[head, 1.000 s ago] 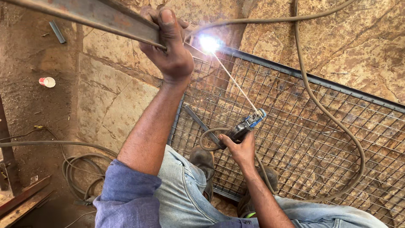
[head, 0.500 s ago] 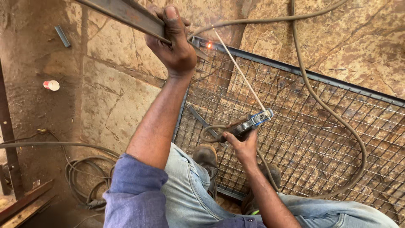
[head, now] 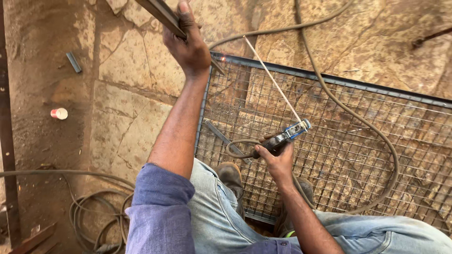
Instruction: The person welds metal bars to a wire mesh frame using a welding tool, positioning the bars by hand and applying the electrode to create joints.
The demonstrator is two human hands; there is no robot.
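The left hand (head: 188,47) reaches far up, arm outstretched, fist closed tight around a dark metal bar (head: 157,11). Nearer and right, the right hand (head: 278,160) grips an electrode holder (head: 282,138), its thin welding rod (head: 273,80) slanting toward the wire mesh panel (head: 358,141)'s far-left corner. A small red-and-white cup (head: 59,113) lies far left on open stone floor (head: 122,122)

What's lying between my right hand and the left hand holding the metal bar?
In the head view, the thin welding rod spans it, running from the holder in the right hand toward the left hand, over the wire mesh panel.
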